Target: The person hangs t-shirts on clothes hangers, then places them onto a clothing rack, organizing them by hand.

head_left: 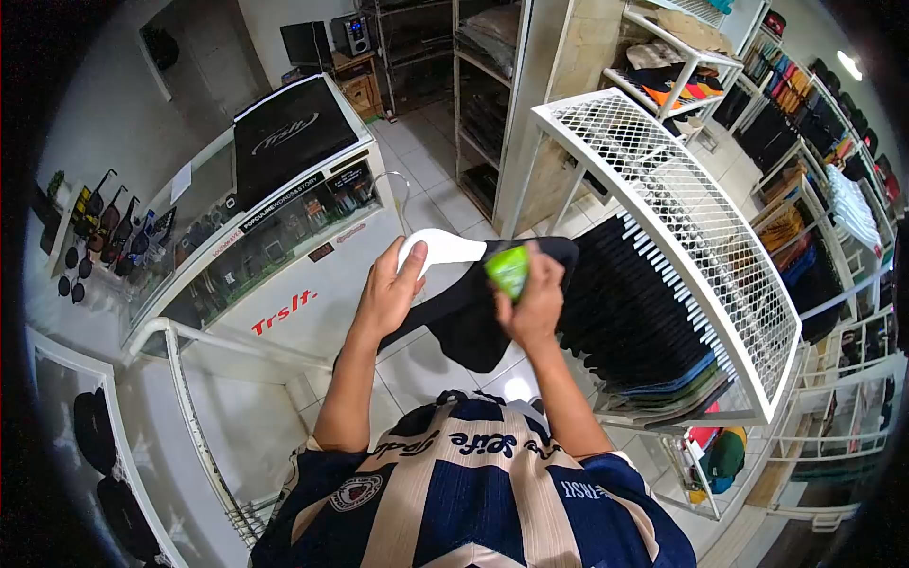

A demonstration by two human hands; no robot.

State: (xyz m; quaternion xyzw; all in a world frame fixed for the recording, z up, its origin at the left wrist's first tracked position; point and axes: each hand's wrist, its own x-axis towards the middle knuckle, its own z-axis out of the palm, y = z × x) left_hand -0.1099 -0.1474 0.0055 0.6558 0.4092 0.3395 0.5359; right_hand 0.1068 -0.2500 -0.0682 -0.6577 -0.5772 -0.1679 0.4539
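My left hand (387, 289) is closed around the end of a white hanger (445, 246), thumb on top. A thin metal hook (401, 194) rises from it. Black cloth (466, 317) hangs below and beside the hanger, spreading between both hands. Close to the hanger's other end, my right hand (535, 303) grips a small bright green packet-like thing (508, 272), slightly blurred; its exact kind I cannot tell. The right fingers are curled over it, against the black cloth.
A white rack with a mesh top (663, 161) stands close on my right, packed with dark folded garments (634, 303). Ahead left is a glass-fronted counter (312, 256) with a black top panel. A white metal rail (227, 338) runs at my left. Clothing shelves line the far right.
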